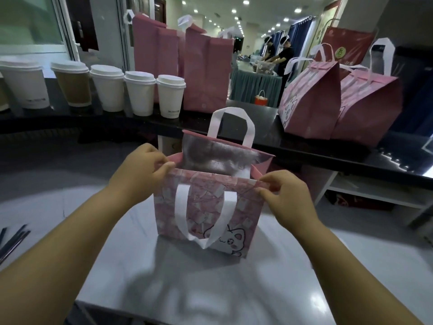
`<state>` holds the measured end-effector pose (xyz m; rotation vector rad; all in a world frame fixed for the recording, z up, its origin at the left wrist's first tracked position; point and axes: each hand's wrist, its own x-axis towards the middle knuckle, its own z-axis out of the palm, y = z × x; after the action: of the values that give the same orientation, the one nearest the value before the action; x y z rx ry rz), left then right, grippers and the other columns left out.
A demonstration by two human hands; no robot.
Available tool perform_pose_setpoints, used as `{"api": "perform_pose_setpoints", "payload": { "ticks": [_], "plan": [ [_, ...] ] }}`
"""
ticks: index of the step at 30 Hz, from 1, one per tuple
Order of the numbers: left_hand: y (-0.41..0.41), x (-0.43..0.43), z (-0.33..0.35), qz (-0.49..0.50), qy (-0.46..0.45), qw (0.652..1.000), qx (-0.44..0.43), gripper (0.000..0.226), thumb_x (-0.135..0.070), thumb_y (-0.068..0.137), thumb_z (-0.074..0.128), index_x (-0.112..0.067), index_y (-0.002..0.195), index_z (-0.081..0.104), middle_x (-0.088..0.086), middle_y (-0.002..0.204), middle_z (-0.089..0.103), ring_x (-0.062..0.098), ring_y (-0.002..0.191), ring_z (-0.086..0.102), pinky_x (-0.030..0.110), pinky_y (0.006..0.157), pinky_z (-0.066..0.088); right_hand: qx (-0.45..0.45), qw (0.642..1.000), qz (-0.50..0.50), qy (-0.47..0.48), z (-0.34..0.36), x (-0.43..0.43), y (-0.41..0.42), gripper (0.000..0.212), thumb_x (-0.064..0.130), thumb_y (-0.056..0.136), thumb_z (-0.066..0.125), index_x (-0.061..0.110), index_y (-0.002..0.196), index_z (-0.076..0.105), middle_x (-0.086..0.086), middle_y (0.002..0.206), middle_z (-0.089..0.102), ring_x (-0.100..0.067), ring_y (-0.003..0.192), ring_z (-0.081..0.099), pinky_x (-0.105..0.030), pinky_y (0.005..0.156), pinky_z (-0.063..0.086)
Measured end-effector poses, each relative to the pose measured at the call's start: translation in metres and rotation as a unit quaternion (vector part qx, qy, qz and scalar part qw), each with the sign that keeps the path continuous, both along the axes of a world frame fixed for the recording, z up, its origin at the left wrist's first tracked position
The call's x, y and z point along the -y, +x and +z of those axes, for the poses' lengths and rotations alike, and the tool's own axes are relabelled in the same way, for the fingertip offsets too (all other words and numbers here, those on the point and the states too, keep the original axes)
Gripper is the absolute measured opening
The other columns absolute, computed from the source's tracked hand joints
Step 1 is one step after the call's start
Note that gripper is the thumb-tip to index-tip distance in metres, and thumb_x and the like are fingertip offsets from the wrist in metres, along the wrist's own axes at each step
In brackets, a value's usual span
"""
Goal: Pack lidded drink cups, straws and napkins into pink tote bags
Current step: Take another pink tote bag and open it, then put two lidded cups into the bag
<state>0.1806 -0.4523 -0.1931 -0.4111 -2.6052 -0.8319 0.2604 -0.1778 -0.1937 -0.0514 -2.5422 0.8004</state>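
Observation:
A pink tote bag (206, 207) with a cartoon animal print and white handles stands upright on the pale table, its mouth open and its silver lining showing. My left hand (140, 167) pinches the left end of the bag's near rim. My right hand (283, 195) pinches the right end of the same rim. Several white lidded cups (140, 92) stand in a row on the dark counter behind, one of them with a brown sleeve (73, 84). Dark wrapped straws (14, 240) lie at the table's left edge. What is inside the bag is hidden.
Two tall pink bags (206, 71) stand at the back of the dark counter (264, 127). Two more pink totes (314, 99) sit closed at its right, with a red bag (346, 43) behind. Shelves (375, 195) lie below at right. People work at a far table.

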Motion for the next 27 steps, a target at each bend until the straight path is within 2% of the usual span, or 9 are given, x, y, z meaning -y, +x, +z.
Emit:
{"api": "perform_pose_setpoints", "payload": {
  "ticks": [3, 6, 11, 16, 20, 23, 27],
  "plan": [
    [0.005, -0.006, 0.004, 0.002, 0.012, 1.000, 0.006, 0.020, -0.031, 0.088, 0.060, -0.015, 0.095, 0.069, -0.004, 0.094, 0.049, 0.008, 0.079, 0.049, 0.027, 0.071, 0.045, 0.007, 1.000, 0.009, -0.019, 0.002, -0.011, -0.011, 0.016, 0.015, 0.080, 0.074, 0.019, 0.095, 0.069, 0.006, 0.092, 0.063, -0.011, 0.082, 0.058, -0.034, 0.080, 0.054],
    [0.005, -0.012, 0.013, 0.008, 0.002, 1.000, 0.015, 0.017, -0.033, 0.087, 0.060, -0.019, 0.092, 0.067, -0.005, 0.096, 0.049, 0.008, 0.081, 0.052, 0.028, 0.070, 0.048, -0.003, 0.999, 0.032, -0.017, 0.008, -0.018, -0.017, 0.019, 0.024, 0.079, 0.075, 0.021, 0.096, 0.067, 0.007, 0.093, 0.062, -0.009, 0.084, 0.057, -0.031, 0.077, 0.053],
    [-0.003, -0.011, 0.028, 0.024, -0.004, 1.000, 0.017, 0.013, -0.033, 0.087, 0.059, -0.023, 0.092, 0.066, -0.006, 0.099, 0.049, 0.005, 0.079, 0.051, 0.022, 0.066, 0.042, -0.023, 0.996, 0.078, -0.041, 0.039, -0.027, -0.029, 0.021, 0.029, 0.078, 0.076, 0.025, 0.097, 0.065, 0.009, 0.097, 0.063, -0.003, 0.088, 0.057, -0.019, 0.072, 0.048],
    [-0.018, 0.002, 0.052, 0.033, 0.007, 0.999, -0.009, 0.012, -0.031, 0.087, 0.060, -0.022, 0.093, 0.066, -0.007, 0.095, 0.054, 0.005, 0.079, 0.054, 0.017, 0.063, 0.040, -0.057, 0.988, 0.136, -0.048, 0.087, -0.006, -0.058, 0.013, 0.030, 0.081, 0.073, 0.021, 0.089, 0.069, 0.012, 0.084, 0.068, -0.004, 0.079, 0.065, -0.023, 0.067, 0.054],
    [-0.040, 0.022, 0.076, 0.036, 0.027, 0.998, -0.046, 0.007, -0.030, 0.085, 0.064, -0.024, 0.087, 0.067, -0.007, 0.091, 0.059, 0.006, 0.077, 0.059, 0.024, 0.067, 0.046, -0.062, 0.979, 0.192, 0.009, 0.120, 0.030, -0.098, 0.018, 0.036, 0.082, 0.071, 0.021, 0.092, 0.068, 0.011, 0.083, 0.068, -0.002, 0.075, 0.064, -0.024, 0.066, 0.055],
    [-0.066, 0.038, 0.090, 0.039, 0.031, 0.997, -0.065, 0.005, -0.031, 0.083, 0.066, -0.027, 0.082, 0.066, -0.006, 0.089, 0.061, 0.008, 0.076, 0.060, 0.031, 0.072, 0.049, -0.051, 0.973, 0.219, 0.057, 0.138, 0.061, -0.137, 0.025, 0.037, 0.083, 0.070, 0.020, 0.101, 0.066, 0.007, 0.091, 0.068, -0.006, 0.080, 0.063, -0.027, 0.072, 0.055],
    [-0.106, 0.059, 0.105, 0.032, 0.017, 0.997, -0.073, 0.007, -0.031, 0.083, 0.066, -0.024, 0.083, 0.068, -0.006, 0.089, 0.062, 0.010, 0.077, 0.060, 0.036, 0.076, 0.051, 0.000, 0.970, 0.208, 0.126, 0.149, 0.099, -0.205, 0.046, 0.040, 0.083, 0.068, 0.019, 0.122, 0.056, 0.001, 0.117, 0.060, -0.013, 0.099, 0.057, -0.030, 0.084, 0.048]
  ]
}}
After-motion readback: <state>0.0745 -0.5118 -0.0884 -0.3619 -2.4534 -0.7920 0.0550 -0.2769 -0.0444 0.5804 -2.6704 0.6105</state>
